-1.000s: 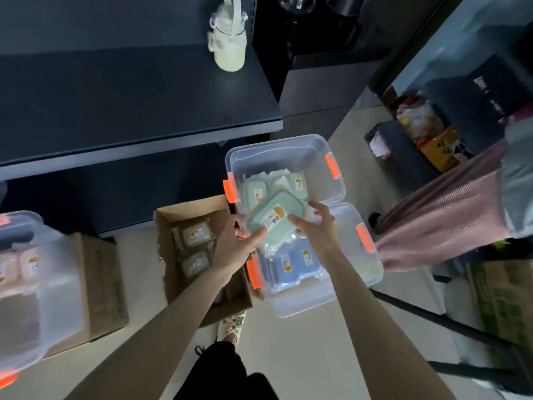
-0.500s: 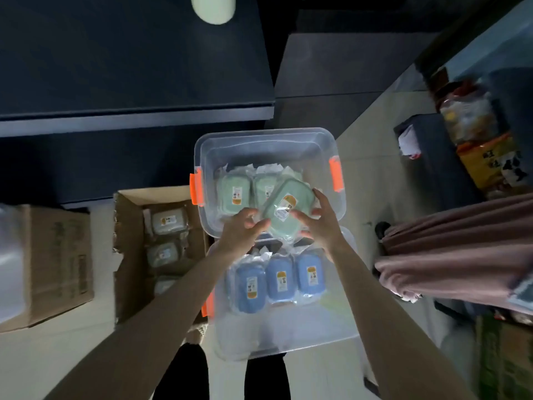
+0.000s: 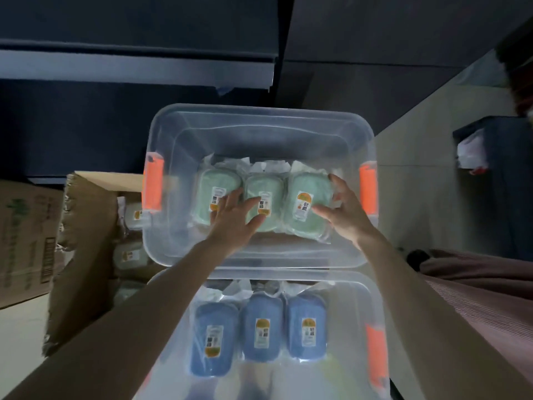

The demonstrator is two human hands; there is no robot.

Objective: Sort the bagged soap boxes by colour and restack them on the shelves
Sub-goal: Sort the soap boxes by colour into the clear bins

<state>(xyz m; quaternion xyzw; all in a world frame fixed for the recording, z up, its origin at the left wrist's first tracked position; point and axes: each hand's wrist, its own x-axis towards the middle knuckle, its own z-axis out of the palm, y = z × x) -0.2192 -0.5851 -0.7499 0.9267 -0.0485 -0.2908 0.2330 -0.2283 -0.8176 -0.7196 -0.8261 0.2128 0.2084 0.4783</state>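
Green soap boxes [image 3: 264, 203], head view only, so just the one angle: three bagged ones side by side on the bottom of the far clear bin [image 3: 259, 111], labels up, orange latches [image 3: 153, 186] at either end. Blue soap boxes [image 3: 261, 327] lined up the same way in the near bin [image 3: 349, 287], just below. Left hand [image 3: 233, 223] flat and spread, fingers straight, lying across the left and middle green ones, gripping nothing. Right hand [image 3: 346, 209] cupped round the outer edge of the right-hand green box [image 3: 307, 209], thumb on top, fingers curled at the far side, so clamped on it. Looks like the seating step for that third box. To do it well: use the left palm as a stop against sliding neighbours, nudge the box snug against the middle one, square the label with the others, then let go gently and lift straight up, clear of the crinkly bag. Watch for bag flaps tucked under or riding over the next box; probably slippery film, so no shoving. Plenty more to sort, judging by the pale bagged boxes [image 3: 134, 215] in the cardboard carton [image 3: 86, 226] at left, and the restack onto the dark shelf [image 3: 135, 67] above not yet done.
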